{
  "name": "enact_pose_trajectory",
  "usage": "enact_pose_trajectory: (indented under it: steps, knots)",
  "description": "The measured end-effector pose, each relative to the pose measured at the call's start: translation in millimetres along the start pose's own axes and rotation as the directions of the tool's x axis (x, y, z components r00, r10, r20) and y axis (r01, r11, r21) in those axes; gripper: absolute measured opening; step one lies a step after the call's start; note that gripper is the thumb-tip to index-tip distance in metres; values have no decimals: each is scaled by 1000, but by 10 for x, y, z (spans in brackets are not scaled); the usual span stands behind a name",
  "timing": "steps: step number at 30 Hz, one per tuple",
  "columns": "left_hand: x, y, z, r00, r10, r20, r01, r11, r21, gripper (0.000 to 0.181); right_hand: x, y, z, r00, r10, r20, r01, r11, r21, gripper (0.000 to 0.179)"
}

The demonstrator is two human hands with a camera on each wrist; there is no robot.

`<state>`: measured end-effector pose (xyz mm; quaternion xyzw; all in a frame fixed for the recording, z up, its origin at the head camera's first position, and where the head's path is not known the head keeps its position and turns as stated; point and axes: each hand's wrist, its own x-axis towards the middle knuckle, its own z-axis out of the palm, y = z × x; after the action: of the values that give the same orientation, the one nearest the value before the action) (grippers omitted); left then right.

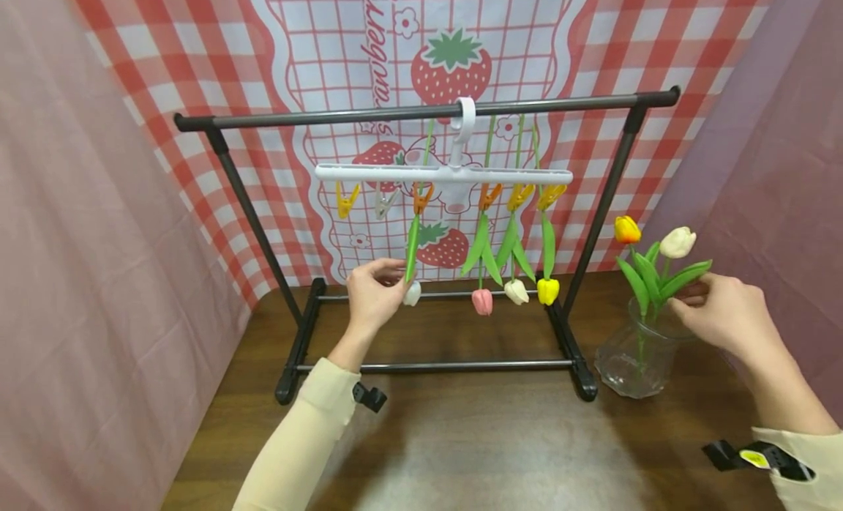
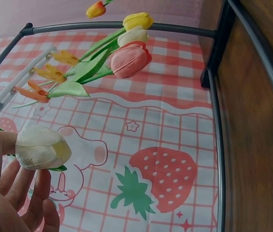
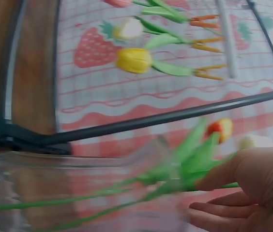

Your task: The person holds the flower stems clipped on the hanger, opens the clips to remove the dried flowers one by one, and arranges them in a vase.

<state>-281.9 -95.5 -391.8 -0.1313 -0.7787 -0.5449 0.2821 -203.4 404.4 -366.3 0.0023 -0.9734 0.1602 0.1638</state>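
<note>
My left hand [image 1: 377, 291] pinches a white tulip [image 2: 43, 149] near its bloom. That tulip hangs upside down below an orange clip [image 1: 423, 199] on the white hanger [image 1: 388, 173]. At the right, my right hand [image 1: 727, 313] grips the leaf and stem area of another white tulip [image 1: 677, 242], just above the mouth of a clear glass vase [image 1: 635, 361]. An orange-yellow tulip [image 1: 627, 230] stands in the same vase. Stems run down inside the glass in the right wrist view, where the fingertips lie against the green leaves [image 3: 194, 166].
Clipped head-down along the hanger's right half are a pink tulip [image 1: 482, 301], a cream tulip [image 1: 516, 291] and a yellow tulip [image 1: 548, 291]. A yellow clip [image 1: 346, 200] and a white clip [image 1: 385, 203] hold nothing. The black rack [image 1: 263, 118] stands on a wooden table [image 1: 461, 438].
</note>
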Motion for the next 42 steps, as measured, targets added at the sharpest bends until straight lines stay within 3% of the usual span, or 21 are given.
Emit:
enact_pose_trajectory:
  steps: [4,7,10,13,19,24,27,34,40,42]
  knots:
    - [2,7,7,1000,-3,1,3,1000,0,14,-60,-46,-267,997,79,-18,-79,997,-19,63]
    - [4,-3,3,1000,-6,0,6,1000,-2,14,-109,-140,-447,982,116,-151,-108,992,62,70]
    - [-1,-5,-7,1000,-7,-3,7,1000,-4,15,-132,-324,-552,934,123,-336,-58,979,195,66]
    - [-9,2,-17,1000,-8,-4,8,1000,-1,15,-108,-548,-589,882,103,-460,7,973,232,58]
    - [-17,17,-31,1000,-14,1,14,1000,4,14,52,-941,-459,830,-9,-557,146,969,202,45]
    - [-21,17,-33,1000,-26,11,26,1000,13,14,162,-1225,-285,832,-76,-549,253,934,254,43]
    - [-22,14,-45,1000,-28,5,28,1000,13,14,245,-1396,-170,844,-121,-522,304,911,280,43]
    - [-21,32,-46,1000,-15,4,15,1000,12,14,450,-1781,123,909,-134,-394,305,859,412,40]
    - [-32,47,-39,1000,-29,6,29,1000,11,13,665,-2047,452,926,-179,-332,331,808,488,38]
    - [-35,51,-33,999,-30,11,30,999,10,14,716,-2145,549,931,-183,-316,336,770,543,38]
